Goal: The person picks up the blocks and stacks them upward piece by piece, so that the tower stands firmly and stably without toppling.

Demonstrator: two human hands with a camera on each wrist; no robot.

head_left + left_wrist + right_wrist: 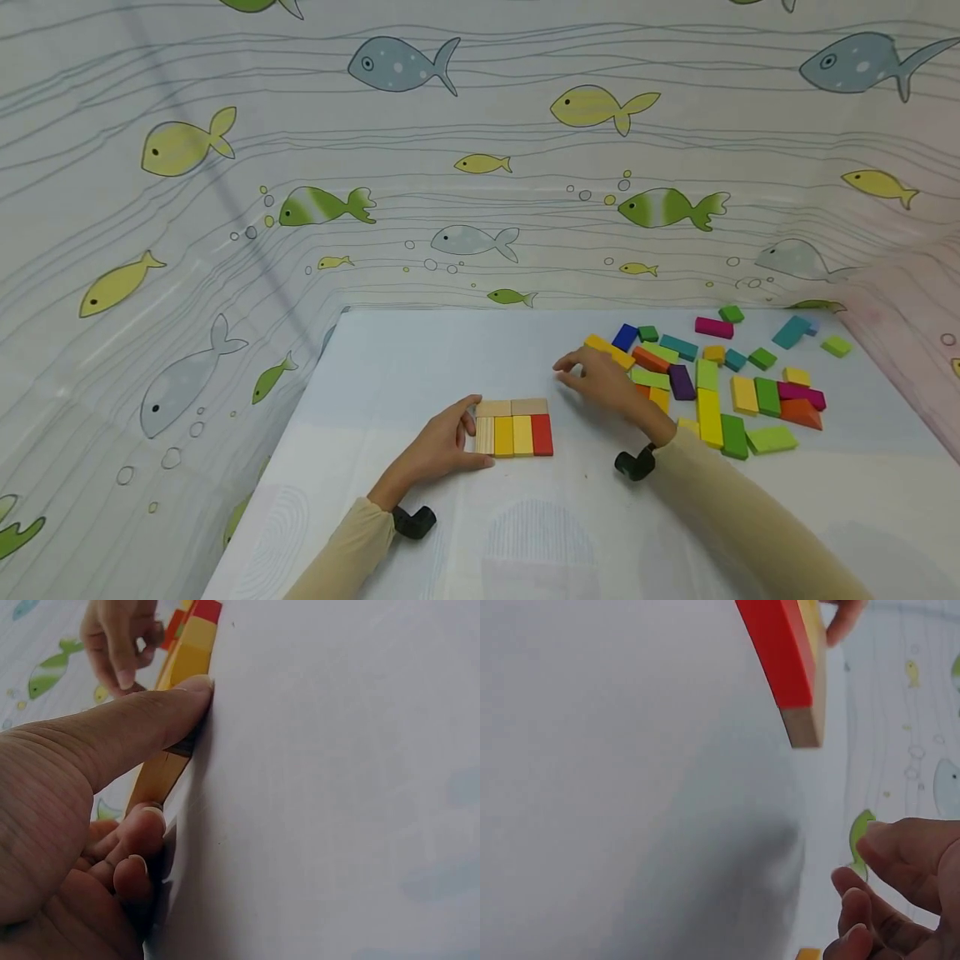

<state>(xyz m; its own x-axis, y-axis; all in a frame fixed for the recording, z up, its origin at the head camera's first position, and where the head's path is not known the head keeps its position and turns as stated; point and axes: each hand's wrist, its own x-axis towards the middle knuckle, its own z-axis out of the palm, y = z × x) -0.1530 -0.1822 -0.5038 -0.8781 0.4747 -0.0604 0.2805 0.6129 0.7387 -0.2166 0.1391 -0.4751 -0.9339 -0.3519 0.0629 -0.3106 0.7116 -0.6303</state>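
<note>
Fish-printed sheeting (420, 133) hangs behind and beside a white table (420, 358), its yellow, green and grey-blue fish crossed by thin wavy lines. Near the middle of the table lies a block rectangle (513, 429): two unpainted blocks (493, 408) end to end along the far side, and before them, left to right, a striped wooden block (485, 435), an orange-yellow block (503, 437), a pale yellow block (522, 437) and a red block (542, 435), side by side. One person's left hand (442, 442) grips its left end, thumb at the near corner and fingers curled at the far one. Their right hand (603, 383) hovers between it and the loose blocks on the right, fingers slightly bent and apart, holding nothing. Among those are a purple block (682, 382), a dark blue block (625, 337) and a red-orange triangular block (802, 412). Both sleeves (345, 542) are beige.
</note>
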